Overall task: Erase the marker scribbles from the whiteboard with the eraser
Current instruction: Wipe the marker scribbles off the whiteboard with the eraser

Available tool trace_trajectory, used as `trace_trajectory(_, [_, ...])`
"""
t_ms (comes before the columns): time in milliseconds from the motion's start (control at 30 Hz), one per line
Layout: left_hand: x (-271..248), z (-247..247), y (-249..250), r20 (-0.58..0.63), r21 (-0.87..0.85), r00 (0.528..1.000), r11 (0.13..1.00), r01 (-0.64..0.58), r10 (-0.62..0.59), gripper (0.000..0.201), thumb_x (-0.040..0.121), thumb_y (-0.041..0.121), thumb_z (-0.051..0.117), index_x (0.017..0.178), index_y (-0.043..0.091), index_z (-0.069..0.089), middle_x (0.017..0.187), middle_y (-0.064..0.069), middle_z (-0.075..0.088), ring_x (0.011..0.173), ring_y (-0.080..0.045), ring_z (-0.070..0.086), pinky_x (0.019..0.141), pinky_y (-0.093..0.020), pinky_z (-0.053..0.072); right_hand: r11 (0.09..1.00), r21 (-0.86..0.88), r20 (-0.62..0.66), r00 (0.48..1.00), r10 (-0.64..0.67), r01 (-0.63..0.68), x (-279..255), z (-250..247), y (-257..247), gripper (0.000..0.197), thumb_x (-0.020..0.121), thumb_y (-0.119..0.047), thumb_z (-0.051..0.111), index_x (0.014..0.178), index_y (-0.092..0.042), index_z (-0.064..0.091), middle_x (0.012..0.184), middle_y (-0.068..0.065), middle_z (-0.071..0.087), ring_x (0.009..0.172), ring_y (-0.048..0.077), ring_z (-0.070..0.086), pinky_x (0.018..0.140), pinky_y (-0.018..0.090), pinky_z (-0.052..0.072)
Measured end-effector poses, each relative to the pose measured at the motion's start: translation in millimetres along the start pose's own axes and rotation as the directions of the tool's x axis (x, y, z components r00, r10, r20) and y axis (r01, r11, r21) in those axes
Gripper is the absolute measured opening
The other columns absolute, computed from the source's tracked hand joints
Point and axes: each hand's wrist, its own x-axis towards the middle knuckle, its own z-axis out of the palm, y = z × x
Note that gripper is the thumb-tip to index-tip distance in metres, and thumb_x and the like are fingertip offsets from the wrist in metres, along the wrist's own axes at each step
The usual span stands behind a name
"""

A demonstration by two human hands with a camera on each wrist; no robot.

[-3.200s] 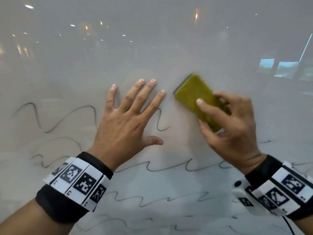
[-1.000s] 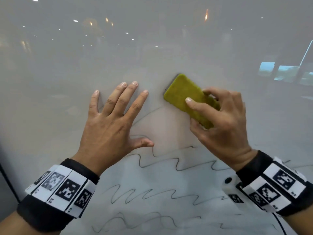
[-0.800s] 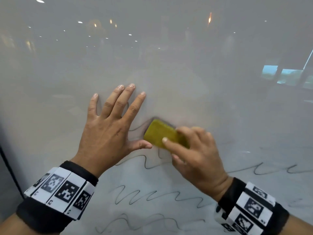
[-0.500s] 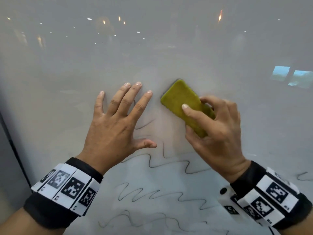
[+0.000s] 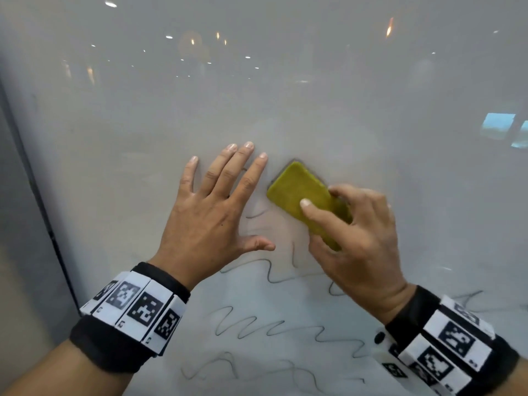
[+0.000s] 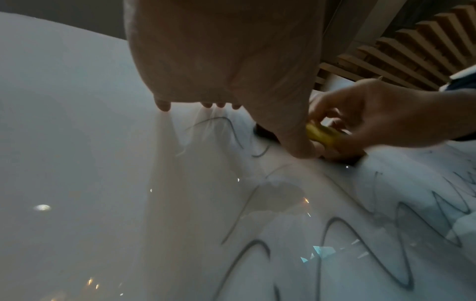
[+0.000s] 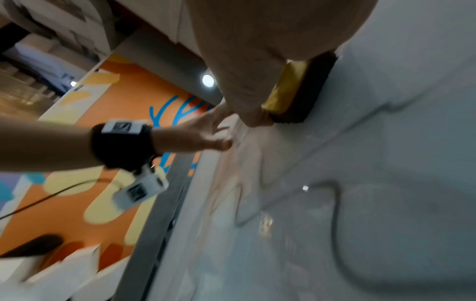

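Wiping is under way: the eraser point(image 5: 307, 200) is pinched in the grip of the right hand point(image 5: 360, 241), its felt pressed flat to the whiteboard point(image 5: 371, 110). Just beside the eraser, the left hand point(image 5: 211, 221) is spread flat on the whiteboard, holding nothing. Below the eraser, scribbles point(image 5: 285, 330) remain in rows, so downward strokes are judged to be needed next.
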Motion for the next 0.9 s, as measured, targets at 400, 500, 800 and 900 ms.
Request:
trace_trajectory(400, [-20,1,-45,0.016,-0.071,0.999,0.997,0.035,-0.034,0.120,0.069,0.090,0.041,0.156,0.013,0.013,0.162,-0.005,0.021,0.149,-0.021,0.019,0.115,-0.060,0.024,0.999,-0.016,-0.074,0.996,0.040,-0.041,29,12,-16,0.037,0.077,-0.013,0.074,0.113,-0.021,0.075,0.114,0.018,0.064,0.097,0.038,0.054,0.073,0.050,0.046])
trace_trajectory(500, [-24,1,-55,-0.003,-0.118,1.000,0.993,0.015,-0.015,0.119,0.072,0.090,0.040,0.155,0.010,0.014,0.160,-0.007,0.025,0.148,-0.022,0.023,0.115,-0.057,0.026,0.992,0.003,0.086,0.988,-0.127,0.127,2,30,-42,0.042,0.070,-0.012,0.074,0.111,-0.023,0.075,0.114,0.017,0.067,0.096,0.036,0.054,0.074,0.045,0.045])
trace_trajectory(800, [-37,3,-78,0.000,-0.192,1.000,0.981,0.004,-0.004,0.116,0.074,0.087,0.041,0.154,0.007,0.017,0.158,-0.009,0.030,0.147,-0.023,0.026,0.119,-0.051,0.024,0.999,0.005,-0.053,0.998,0.034,-0.034,58,28,-42,0.039,0.072,-0.015,0.075,0.110,-0.024,0.077,0.116,0.014,0.065,0.101,0.033,0.049,0.075,0.046,0.043])
trace_trajectory(900, [-40,4,-84,-0.023,-0.217,1.000,0.976,-0.020,0.015,0.116,0.075,0.086,0.043,0.154,0.005,0.019,0.158,-0.009,0.030,0.147,-0.022,0.026,0.120,-0.049,0.022,0.993,0.019,0.085,0.990,-0.116,0.114,30,47,-70,0.044,0.070,-0.015,0.075,0.112,-0.026,0.075,0.117,0.014,0.066,0.098,0.036,0.054,0.075,0.044,0.044])
